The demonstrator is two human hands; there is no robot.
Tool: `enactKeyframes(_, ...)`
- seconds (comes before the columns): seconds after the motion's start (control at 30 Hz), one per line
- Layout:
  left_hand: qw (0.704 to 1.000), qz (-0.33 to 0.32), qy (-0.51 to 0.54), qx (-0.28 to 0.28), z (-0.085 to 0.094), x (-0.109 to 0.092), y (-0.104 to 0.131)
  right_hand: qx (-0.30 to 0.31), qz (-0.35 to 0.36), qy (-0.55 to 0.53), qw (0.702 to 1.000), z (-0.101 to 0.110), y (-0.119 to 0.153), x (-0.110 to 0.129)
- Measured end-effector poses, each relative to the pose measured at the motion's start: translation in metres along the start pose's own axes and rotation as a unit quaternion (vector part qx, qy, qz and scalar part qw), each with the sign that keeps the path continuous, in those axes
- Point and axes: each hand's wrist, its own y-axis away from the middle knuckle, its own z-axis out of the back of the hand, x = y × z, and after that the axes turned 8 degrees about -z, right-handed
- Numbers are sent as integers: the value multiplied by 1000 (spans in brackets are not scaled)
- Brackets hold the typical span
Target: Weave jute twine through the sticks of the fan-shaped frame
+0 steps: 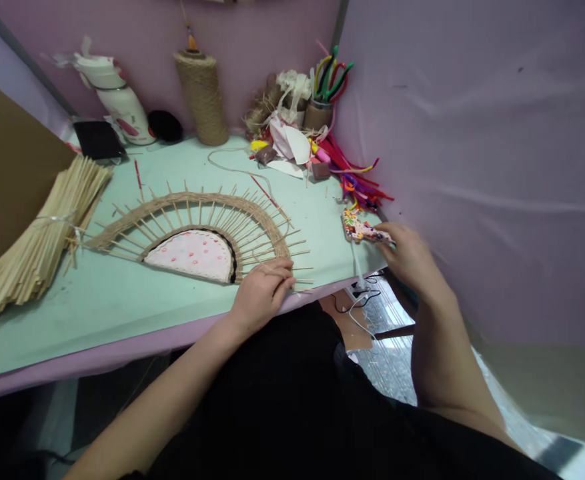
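Note:
A half-round woven fan point(192, 198) of thin sticks and brown twine lies on the table. At its centre is a pale pink half-disc of cloth point(189, 257) with small red marks and a dark trim. My left hand point(265, 290) is closed over the fan's right end, by the table's front edge, with its fingers on the sticks and twine band. At the table's right edge, my right hand point(412, 257) grips the handle of a flower-patterned glue gun point(357, 227). A white cord point(357, 263) hangs from the glue gun over the edge.
A tied bundle of sticks point(37, 233) lies left. Along the back stand a white bottle point(125, 110), a twine spool point(202, 100) and a cup of pliers point(319, 113). Cloth scraps point(289, 143) and coloured pipe cleaners point(357, 173) lie back right. A purple wall point(497, 167) borders the right side.

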Motion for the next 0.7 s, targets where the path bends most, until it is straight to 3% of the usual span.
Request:
enactKeyframes(0.1, 1000, -23, -4, -14, 0, 2, 1, 30, 30, 43, 998, -14, -8, -17)
enactKeyframes(0.2, 999, -37, 0, -34, -2, 4, 1, 53, 31, 69, 996, -24, -21, -16)
enactKeyframes(0.33, 997, -44, 4, -59, -3, 3, 3, 95, -32, 147, 984, -29, -33, -5)
enactKeyframes(0.43, 997, -42, 18, -68, -1, 3, 5, 83, -81, 178, 977, -28, -29, -2)
enactKeyframes(0.63, 996, -46, 45, -54, 9, 0, 10, 4, -73, 27, 997, -13, 9, 0)
enactKeyframes(0.7, 997, -49, 42, -39, 11, -2, 13, 51, -89, -70, 992, -8, 26, 7)
